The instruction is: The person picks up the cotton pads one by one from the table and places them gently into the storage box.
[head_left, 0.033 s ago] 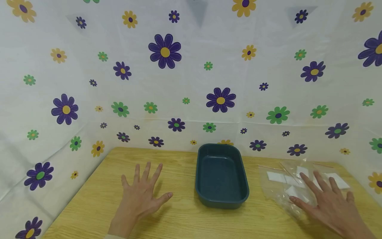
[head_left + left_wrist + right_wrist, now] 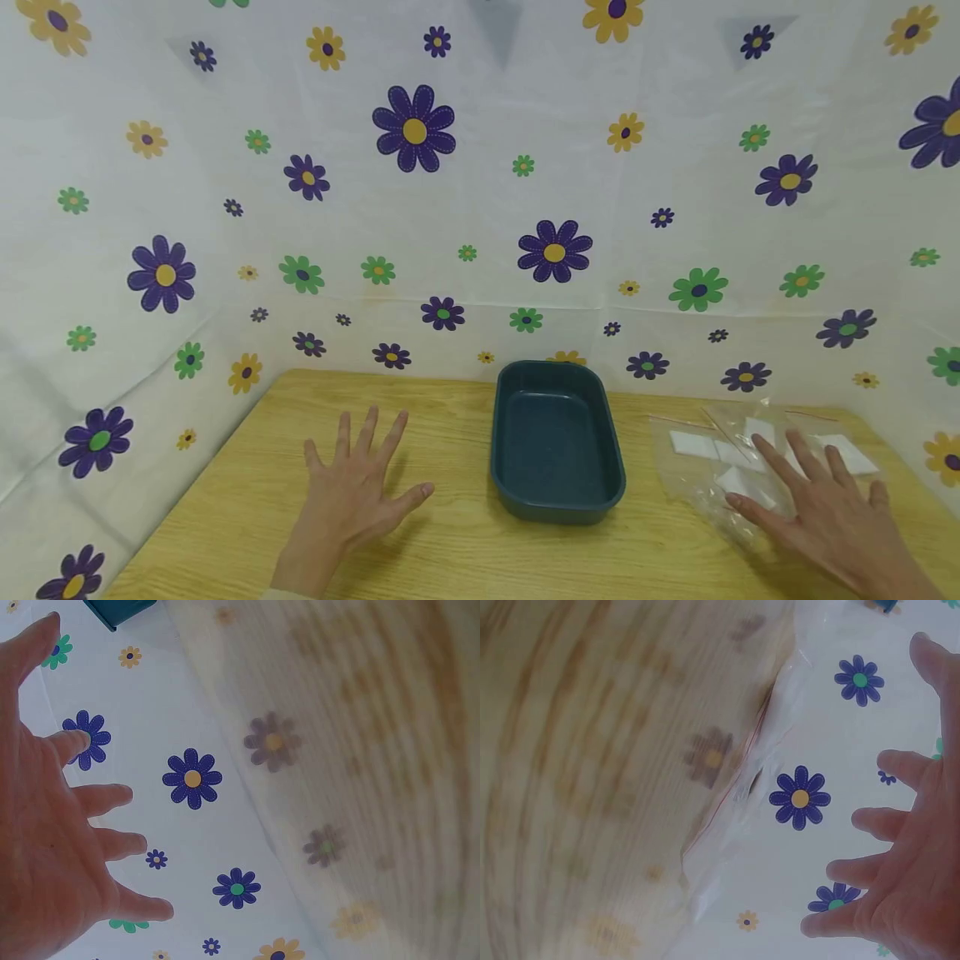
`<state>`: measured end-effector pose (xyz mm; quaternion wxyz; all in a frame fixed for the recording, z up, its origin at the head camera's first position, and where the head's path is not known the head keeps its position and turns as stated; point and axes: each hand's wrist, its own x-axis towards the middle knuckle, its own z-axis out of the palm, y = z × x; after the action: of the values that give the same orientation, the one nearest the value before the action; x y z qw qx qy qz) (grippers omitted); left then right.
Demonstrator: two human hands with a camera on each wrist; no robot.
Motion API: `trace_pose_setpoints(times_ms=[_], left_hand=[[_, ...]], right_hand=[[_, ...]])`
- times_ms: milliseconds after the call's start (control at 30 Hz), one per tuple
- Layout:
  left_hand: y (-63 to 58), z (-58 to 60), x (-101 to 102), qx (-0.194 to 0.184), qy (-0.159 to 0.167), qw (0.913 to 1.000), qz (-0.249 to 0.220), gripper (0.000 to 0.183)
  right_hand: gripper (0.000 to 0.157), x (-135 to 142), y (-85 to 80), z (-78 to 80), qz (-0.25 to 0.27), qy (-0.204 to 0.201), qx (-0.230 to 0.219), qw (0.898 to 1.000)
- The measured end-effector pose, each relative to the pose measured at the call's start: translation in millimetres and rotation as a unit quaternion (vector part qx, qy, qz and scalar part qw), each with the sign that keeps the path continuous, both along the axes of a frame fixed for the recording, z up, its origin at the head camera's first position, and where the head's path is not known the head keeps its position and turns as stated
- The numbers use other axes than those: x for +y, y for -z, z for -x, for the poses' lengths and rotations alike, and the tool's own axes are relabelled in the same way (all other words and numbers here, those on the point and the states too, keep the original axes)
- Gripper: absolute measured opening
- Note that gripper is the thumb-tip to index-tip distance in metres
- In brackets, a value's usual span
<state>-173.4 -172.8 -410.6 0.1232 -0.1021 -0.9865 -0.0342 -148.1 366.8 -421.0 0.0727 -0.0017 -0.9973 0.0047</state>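
My left hand (image 2: 352, 496) is spread above the left part of the wooden table, fingers straight, holding nothing. In the left wrist view the same hand (image 2: 60, 825) has its fingers apart. To its right stands a dark teal rectangular basin (image 2: 557, 500) with nothing inside. My right hand (image 2: 836, 512), also with spread fingers, is over several clear plastic zip bags (image 2: 675, 471) at the table's right; it overlaps them in the head view. White flat pieces (image 2: 693, 444) show inside the bags. The right wrist view shows the right hand (image 2: 900, 862) with nothing between its fingers.
The wooden table (image 2: 442, 550) has light grain and meets a white cloth (image 2: 472, 200) with printed flowers at its back, left and right. The basin stands near the back edge, between the hands. The bags lie loosely overlapping, with red zip strips.
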Motion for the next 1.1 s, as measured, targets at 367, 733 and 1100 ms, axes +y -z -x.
trace_pose_setpoints(times_ms=[367,733,1100], left_hand=[[-3.1,-2.0,-1,-0.006,-0.007,1.0000,-0.002,0.094],[-4.1,0.1,4,-0.049,0.012,0.9960,-0.074,0.089],[-3.4,8.5,39,-0.083,0.062,0.9773,-0.184,0.086]], right_hand=[[0.099,-1,-0.9,-1.2,0.004,0.003,-0.001,1.000],[0.088,-4,4.0,0.6,0.031,-0.043,0.014,0.999],[0.063,-3,10.5,-1.3,0.146,-0.055,-0.044,0.987]])
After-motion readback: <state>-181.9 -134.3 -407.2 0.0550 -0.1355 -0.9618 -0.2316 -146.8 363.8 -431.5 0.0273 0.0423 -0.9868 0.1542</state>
